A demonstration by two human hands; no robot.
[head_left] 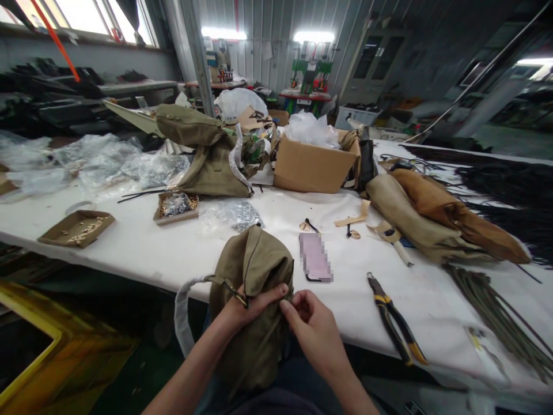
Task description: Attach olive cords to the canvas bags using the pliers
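An olive canvas bag (254, 259) rests against the table's front edge, partly over my lap. My left hand (254, 301) grips its side, thumb laid across the fabric. At the bag's right edge my right hand (309, 317) is closed in a pinch, thumb against curled fingers; the small part between them is too hidden to name. A strap wrapped in white (181, 314) hangs from the bag's left side, near a metal buckle (239, 297). Just beyond my right hand lies a phone (316, 257) with a blurred screen.
Pliers (389, 317) with black and yellow handles lie to the right. Shallow boxes of small metal parts (78, 227) stand left. Behind are another olive bag (216, 161) and a cardboard box (313, 164). Folded brown fabric (458, 213) and green cords (484, 300) lie right.
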